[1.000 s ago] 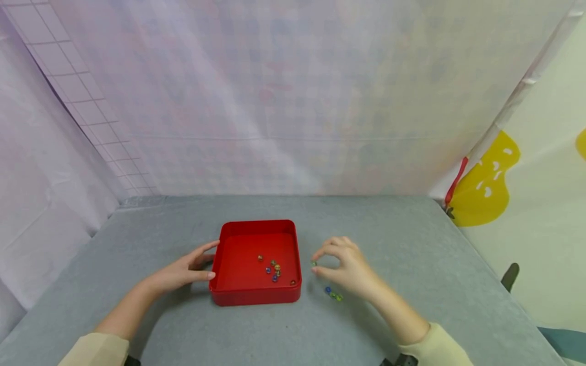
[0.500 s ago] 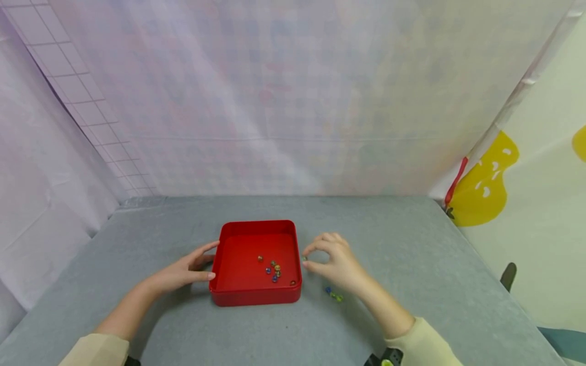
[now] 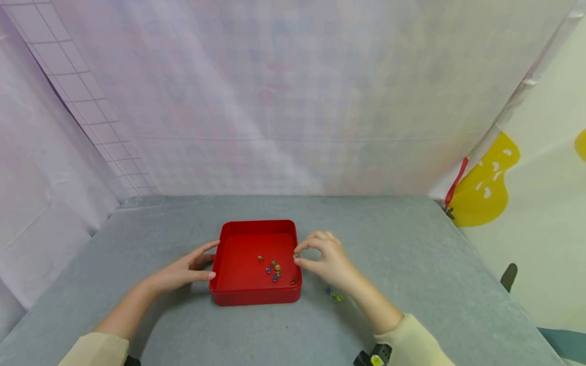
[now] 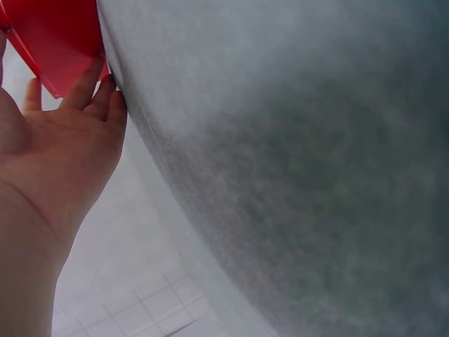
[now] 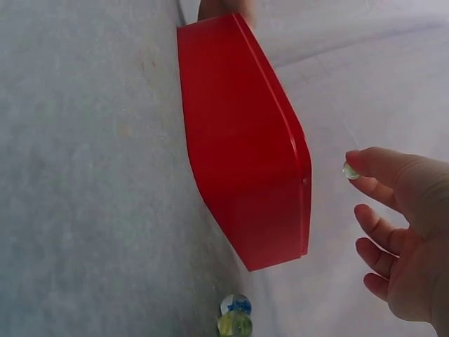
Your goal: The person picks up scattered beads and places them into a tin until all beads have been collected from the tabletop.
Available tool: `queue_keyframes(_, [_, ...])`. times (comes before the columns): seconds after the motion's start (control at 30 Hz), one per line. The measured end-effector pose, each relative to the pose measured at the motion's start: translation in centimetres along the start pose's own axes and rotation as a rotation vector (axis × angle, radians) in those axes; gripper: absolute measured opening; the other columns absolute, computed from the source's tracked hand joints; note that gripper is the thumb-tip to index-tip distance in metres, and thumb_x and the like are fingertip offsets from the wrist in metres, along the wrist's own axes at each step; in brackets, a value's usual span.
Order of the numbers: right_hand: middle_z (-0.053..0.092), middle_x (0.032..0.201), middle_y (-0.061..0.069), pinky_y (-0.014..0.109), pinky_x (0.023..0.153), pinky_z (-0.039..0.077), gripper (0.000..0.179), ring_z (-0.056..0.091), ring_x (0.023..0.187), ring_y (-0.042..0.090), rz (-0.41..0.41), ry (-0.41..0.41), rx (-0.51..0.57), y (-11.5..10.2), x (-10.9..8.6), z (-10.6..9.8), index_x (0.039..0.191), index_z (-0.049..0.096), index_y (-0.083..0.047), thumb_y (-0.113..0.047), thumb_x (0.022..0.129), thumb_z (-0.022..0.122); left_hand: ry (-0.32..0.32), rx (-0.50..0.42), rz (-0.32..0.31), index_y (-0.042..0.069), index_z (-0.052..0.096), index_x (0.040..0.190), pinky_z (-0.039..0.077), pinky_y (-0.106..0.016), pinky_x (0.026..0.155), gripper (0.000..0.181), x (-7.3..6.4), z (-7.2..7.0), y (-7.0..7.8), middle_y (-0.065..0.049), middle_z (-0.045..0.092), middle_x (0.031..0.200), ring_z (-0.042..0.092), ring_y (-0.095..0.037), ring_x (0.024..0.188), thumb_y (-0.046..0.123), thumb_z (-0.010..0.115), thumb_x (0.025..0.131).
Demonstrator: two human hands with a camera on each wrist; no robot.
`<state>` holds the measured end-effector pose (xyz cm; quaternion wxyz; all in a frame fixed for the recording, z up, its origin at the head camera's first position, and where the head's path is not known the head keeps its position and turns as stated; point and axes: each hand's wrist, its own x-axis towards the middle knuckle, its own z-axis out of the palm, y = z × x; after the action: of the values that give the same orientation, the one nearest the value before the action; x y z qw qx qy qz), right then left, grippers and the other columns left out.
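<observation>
A square red tray (image 3: 256, 298) with upright walls sits on the grey cloth, several small glass marbles (image 3: 277, 268) lying on its floor. At its left wall my left hand (image 3: 183, 268) rests with fingers extended, the fingertips against the side; the left wrist view shows the palm turned to the camera. My right hand (image 3: 329, 260) pinches a greenish clear marble (image 5: 351, 170) between thumb and index finger, right over the tray's right rim. The other fingers of that hand are loosely bent, as the right wrist view shows.
Several loose marbles (image 3: 333, 294), blue and yellow-green, lie on the grey table (image 3: 238, 335) right of the tray. A pale checked curtain (image 3: 284, 101) hangs behind the table. A white sheet with a yellow shape (image 3: 485, 193) hangs at the right.
My right hand has moved left with the pinched marble, from beside the tray to its right rim. The left hand and the tray have stayed put.
</observation>
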<state>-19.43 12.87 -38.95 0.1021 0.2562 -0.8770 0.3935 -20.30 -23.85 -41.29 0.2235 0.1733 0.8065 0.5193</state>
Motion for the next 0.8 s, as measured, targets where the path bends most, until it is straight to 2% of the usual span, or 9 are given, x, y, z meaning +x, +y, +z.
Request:
queue_keyframes(0.17, [0.059, 0.094, -0.014, 0.045, 0.089, 0.035, 0.014, 0.048, 0.097, 0.013, -0.012, 0.015, -0.007, 0.0, 0.2, 0.4, 0.091, 0.073, -0.021, -0.018, 0.079, 0.08, -0.004, 0.001, 0.0, 0.014, 0.015, 0.154, 0.027, -0.063, 0.102, 0.078, 0.0, -0.1, -0.1, -0.026, 0.022, 0.152, 0.02, -0.044, 0.138, 0.02, 0.063, 0.093])
queue_keyframes(0.37, [0.058, 0.091, -0.009, 0.045, 0.087, 0.035, 0.015, 0.05, 0.094, 0.021, -0.015, 0.01, -0.022, 0.1, 0.3, 1.1, 0.09, 0.073, -0.021, -0.017, 0.078, 0.081, -0.008, -0.01, 0.004, 0.014, 0.014, 0.154, 0.027, -0.062, 0.102, 0.078, 0.1, -0.1, -0.1, -0.025, 0.022, 0.152, 0.019, -0.043, 0.138, 0.02, 0.062, 0.093])
queue_keyframes(0.63, [0.057, 0.093, -0.01, 0.047, 0.088, 0.036, 0.014, 0.047, 0.094, 0.013, -0.014, 0.001, -0.043, 0.6, 0.2, 1.9, 0.09, 0.072, -0.024, -0.02, 0.079, 0.08, -0.004, -0.012, -0.001, 0.015, 0.015, 0.154, 0.027, -0.063, 0.102, 0.077, 0.1, -0.1, -0.1, -0.025, 0.023, 0.152, 0.02, -0.043, 0.138, 0.019, 0.063, 0.093])
queue_keyframes(0.8, [0.059, 0.093, -0.005, 0.047, 0.088, 0.036, 0.014, 0.048, 0.094, 0.015, -0.013, -0.001, -0.03, 0.8, 0.3, 2.2, 0.09, 0.071, -0.023, -0.018, 0.079, 0.08, -0.003, -0.008, -0.001, 0.014, 0.015, 0.154, 0.028, -0.062, 0.101, 0.077, 0.0, -0.1, -0.1, -0.025, 0.023, 0.152, 0.02, -0.043, 0.138, 0.02, 0.063, 0.093])
